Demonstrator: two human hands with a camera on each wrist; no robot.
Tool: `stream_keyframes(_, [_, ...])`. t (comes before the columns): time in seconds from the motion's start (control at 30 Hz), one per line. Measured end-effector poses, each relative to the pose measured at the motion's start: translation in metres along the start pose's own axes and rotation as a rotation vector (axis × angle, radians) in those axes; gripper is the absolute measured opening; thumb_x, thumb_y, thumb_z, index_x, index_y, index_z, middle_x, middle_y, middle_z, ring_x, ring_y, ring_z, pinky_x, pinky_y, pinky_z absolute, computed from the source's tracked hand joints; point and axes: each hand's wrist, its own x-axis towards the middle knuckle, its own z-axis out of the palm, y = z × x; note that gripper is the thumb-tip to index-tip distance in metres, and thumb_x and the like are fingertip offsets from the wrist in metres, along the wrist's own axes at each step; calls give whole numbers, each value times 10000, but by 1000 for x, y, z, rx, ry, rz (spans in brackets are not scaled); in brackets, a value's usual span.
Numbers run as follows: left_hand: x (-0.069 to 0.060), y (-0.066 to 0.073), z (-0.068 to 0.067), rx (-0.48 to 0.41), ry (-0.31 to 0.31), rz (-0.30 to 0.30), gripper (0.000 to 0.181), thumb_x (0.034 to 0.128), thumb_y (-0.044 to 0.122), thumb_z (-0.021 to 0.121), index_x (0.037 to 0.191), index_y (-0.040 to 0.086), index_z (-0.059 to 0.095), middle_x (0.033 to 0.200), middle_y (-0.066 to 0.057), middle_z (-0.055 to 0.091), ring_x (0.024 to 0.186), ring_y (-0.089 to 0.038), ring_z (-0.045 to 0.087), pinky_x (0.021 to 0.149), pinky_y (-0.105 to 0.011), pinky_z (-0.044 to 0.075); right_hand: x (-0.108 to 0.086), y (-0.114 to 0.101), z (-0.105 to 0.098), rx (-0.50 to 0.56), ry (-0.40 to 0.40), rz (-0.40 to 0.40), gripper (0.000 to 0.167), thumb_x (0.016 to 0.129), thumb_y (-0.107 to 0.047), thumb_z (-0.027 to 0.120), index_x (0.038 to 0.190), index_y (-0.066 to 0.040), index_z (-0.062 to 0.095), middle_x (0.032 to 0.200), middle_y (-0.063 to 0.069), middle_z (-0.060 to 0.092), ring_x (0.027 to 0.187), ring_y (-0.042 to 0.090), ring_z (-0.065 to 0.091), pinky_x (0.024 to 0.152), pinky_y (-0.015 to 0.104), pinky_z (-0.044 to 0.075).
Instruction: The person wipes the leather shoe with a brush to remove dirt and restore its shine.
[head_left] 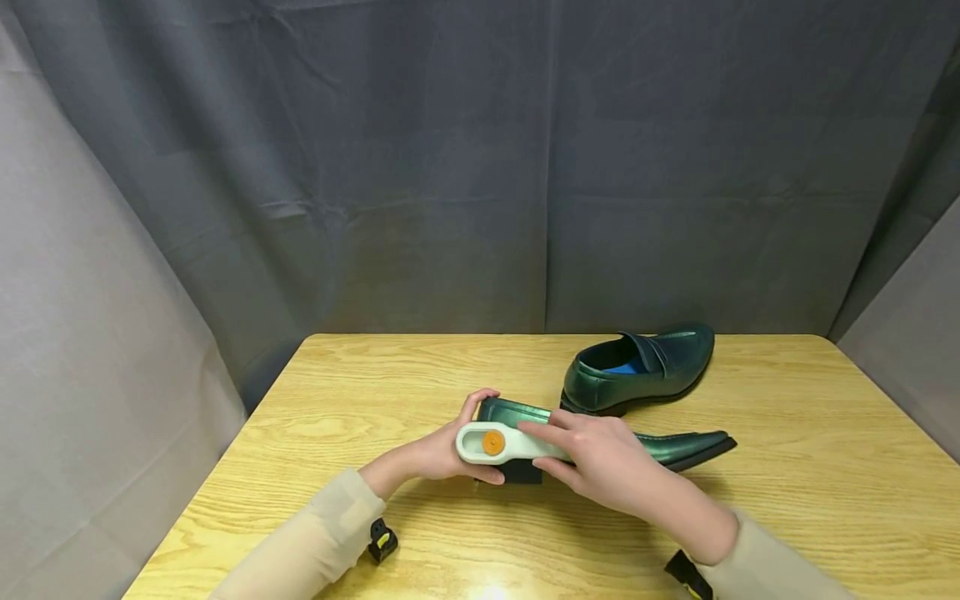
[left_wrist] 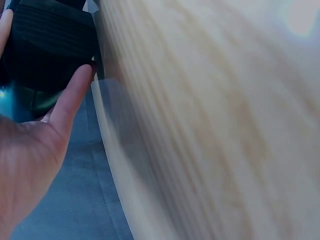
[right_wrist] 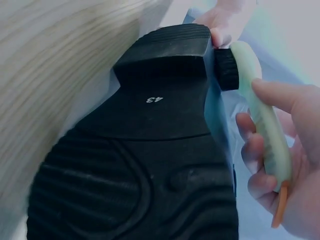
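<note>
The left hand (head_left: 450, 450) grips the heel end of a dark green shoe (head_left: 667, 448), which is tilted on its side, its black sole (right_wrist: 150, 115) facing the right wrist view. In the right hand (head_left: 611, 462) is a pale green brush (head_left: 513, 443) with an orange round part; fingers and thumb curl round its handle. The brush's black bristles (right_wrist: 226, 69) touch the side of the shoe near the heel. In the left wrist view the left thumb lies along the heel (left_wrist: 50, 45).
A second dark green loafer (head_left: 637, 371) with a blue insole stands on the wooden table (head_left: 360, 375) behind the held shoe. Two small black items, one (head_left: 382, 540) by the left sleeve and one (head_left: 688, 575) by the right sleeve, are near the front. Grey cloth (head_left: 450, 167) hangs behind the table.
</note>
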Motion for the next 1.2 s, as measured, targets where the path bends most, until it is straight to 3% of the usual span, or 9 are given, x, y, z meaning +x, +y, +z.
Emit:
stream_keyframes(0.13, [0, 2, 1, -77, -10, 4, 1025, 833, 132, 787, 1500, 184, 9, 1355, -53, 443, 1182, -178, 490, 971, -350, 399, 7, 3, 0, -36, -11, 57, 404, 822, -288, 792, 1195, -171, 693, 843, -21, 585, 563, 37, 439, 461, 182, 344])
stream_keyframes(0.3, [2, 3, 3, -103, 36, -100, 1036, 818, 133, 801, 1499, 265, 32, 1349, -139, 382, 1127, -205, 547, 906, -322, 471, 10, 17, -9, -92, 25, 222, 434, 813, -283, 802, 1212, -156, 686, 794, -35, 551, 519, 41, 390, 433, 207, 319])
stream_keyframes(0.4, [3, 3, 4, -88, 40, -136, 1063, 808, 133, 810, 1496, 316, 21, 1323, -173, 394, 1085, -222, 584, 895, -317, 479, 6, 23, -15, -95, 31, 280, 446, 815, -276, 800, 1226, -153, 679, 773, -39, 525, 507, 48, 364, 425, 222, 309])
stream_keyframes(0.5, [3, 4, 4, -86, 29, -114, 1047, 810, 131, 807, 1491, 326, 35, 1343, -150, 378, 1109, -214, 561, 897, -316, 480, 0, 19, -18, -61, 34, 257, 443, 813, -269, 802, 1227, -169, 679, 769, -62, 512, 509, 30, 358, 432, 215, 314])
stream_keyframes(0.6, [3, 4, 4, -91, 14, -75, 1030, 818, 106, 797, 1487, 316, 42, 1370, -102, 369, 1157, -199, 516, 929, -325, 455, -5, 10, -17, -20, 31, 178, 430, 809, -265, 806, 1214, -186, 685, 785, -78, 512, 522, 7, 363, 442, 193, 321])
stream_keyframes(0.8, [4, 2, 4, 38, 28, -34, 1053, 792, 102, 820, 1482, 237, 35, 1282, -50, 498, 1132, -139, 533, 1001, -330, 361, -14, -1, -9, -7, -18, 39, 422, 801, -282, 806, 1194, -179, 689, 839, -53, 547, 556, 13, 402, 452, 171, 329])
stream_keyframes(0.87, [4, 2, 4, 30, 25, -37, 1053, 792, 92, 818, 1483, 222, 34, 1278, -65, 498, 1113, -143, 547, 988, -331, 379, -15, 0, -8, -14, -19, 29, 420, 798, -283, 808, 1186, -172, 691, 845, -47, 555, 562, 19, 410, 452, 169, 333])
stream_keyframes(1.03, [4, 2, 4, -111, 6, -99, 1025, 828, 81, 782, 1496, 271, 28, 1333, -134, 404, 1077, -206, 582, 912, -334, 464, -14, 16, -15, -45, 8, 132, 428, 819, -287, 794, 1218, -181, 682, 812, -67, 528, 547, 12, 379, 445, 184, 319])
stream_keyframes(1.2, [1, 3, 3, -114, 15, -135, 1019, 821, 116, 796, 1494, 288, 49, 1326, -184, 380, 1021, -246, 607, 870, -338, 490, -17, 36, -29, -80, 55, 285, 457, 835, -269, 780, 1260, -155, 657, 784, -61, 510, 537, 45, 369, 440, 237, 311])
